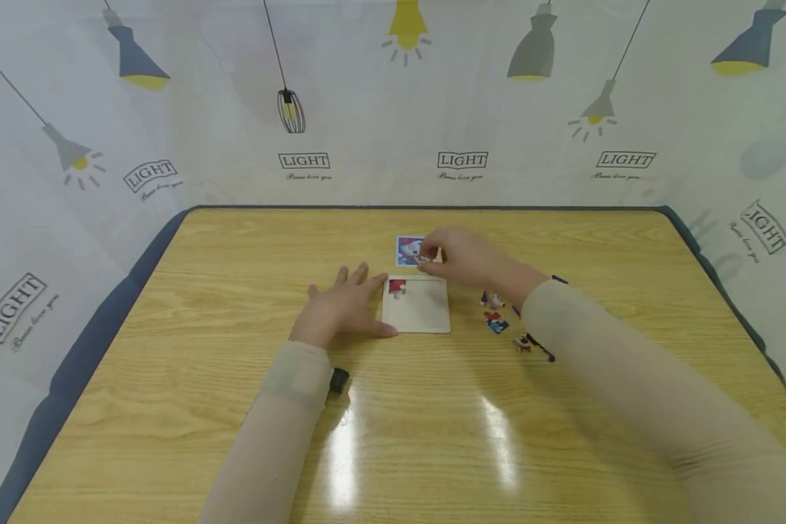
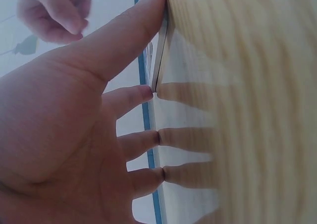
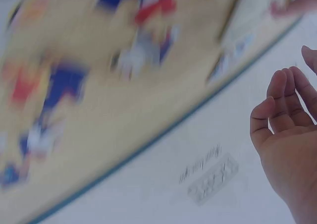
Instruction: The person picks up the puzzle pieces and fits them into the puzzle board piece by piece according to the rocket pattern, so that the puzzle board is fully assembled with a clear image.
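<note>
A cream square puzzle board [image 1: 421, 311] lies mid-table with a red-and-white puzzle piece [image 1: 397, 285] in its top left corner. My left hand [image 1: 343, 309] is spread on the wood at its left side, thumb and index fingertip at the board's edge. In the left wrist view the left thumb [image 2: 130, 33] lies along that edge. My right hand [image 1: 461, 255] hovers above the board's far right corner, overlapping a small picture card [image 1: 408, 251]. Its fingers [image 3: 282, 92] are loosely bent with the thumb apart, and nothing shows between them.
Several loose puzzle pieces [image 1: 495, 322] lie right of the board, some hidden under the right forearm. A small black object [image 1: 338, 380] shows beside the left sleeve. Behind the table's dark far edge stands a white lamp-patterned backdrop [image 1: 380, 109].
</note>
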`<state>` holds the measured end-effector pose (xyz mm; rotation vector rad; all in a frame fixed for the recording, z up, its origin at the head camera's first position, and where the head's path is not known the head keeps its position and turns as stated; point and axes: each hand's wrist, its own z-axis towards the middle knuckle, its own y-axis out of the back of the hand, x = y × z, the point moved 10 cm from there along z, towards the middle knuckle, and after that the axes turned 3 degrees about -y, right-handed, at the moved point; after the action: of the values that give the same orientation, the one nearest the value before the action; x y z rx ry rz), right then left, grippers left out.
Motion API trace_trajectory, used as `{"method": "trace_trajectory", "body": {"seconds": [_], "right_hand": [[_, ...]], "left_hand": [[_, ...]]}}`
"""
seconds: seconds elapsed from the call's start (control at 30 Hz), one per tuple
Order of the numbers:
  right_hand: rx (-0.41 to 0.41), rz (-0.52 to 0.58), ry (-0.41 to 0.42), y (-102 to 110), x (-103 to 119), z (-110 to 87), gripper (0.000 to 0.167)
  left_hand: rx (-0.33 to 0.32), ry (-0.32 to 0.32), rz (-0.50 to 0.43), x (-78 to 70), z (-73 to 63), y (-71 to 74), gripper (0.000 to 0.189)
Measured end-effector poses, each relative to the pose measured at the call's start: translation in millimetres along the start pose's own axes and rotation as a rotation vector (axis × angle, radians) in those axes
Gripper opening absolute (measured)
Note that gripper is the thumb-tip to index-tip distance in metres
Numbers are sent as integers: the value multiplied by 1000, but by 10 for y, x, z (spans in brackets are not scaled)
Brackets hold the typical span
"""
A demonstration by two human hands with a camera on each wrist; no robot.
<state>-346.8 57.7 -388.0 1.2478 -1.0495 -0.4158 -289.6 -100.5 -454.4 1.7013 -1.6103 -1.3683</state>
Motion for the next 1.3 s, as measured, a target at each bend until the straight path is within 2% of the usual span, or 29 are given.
{"method": "trace_trajectory", "body": {"seconds": [0.1,0.27,0.37,0.47,0.6,0.77,1.07,1.3], "right_hand": [[-35,29,-56,305,-179,-158,28],[-90,-6,-118,715,-523,-453,31],[-116,-15,-152,876,-714,-608,33],[-116,-5,-204,944,-912,-750,36],[-83,14,-281,884,-1189,-923,40],[-88,7,-279,756,-1414,-1084,40],[-72,45,-286,476,-1636,-1259,41],[6,89,-316,242,-1722,-1286,40]], "left_hand": [[-3,-1,-1,-6,15,-1,109],[-10,-8,-8,-24,0,1,110],[-15,-9,-9,-19,-15,5,111],[-16,-14,-6,-11,-29,2,110],[-10,-19,-1,-10,-41,-23,110],[-25,-27,-1,-41,-39,-8,110],[-23,-32,6,-58,-23,-6,109],[2,-24,13,-40,-36,-4,109]]}}
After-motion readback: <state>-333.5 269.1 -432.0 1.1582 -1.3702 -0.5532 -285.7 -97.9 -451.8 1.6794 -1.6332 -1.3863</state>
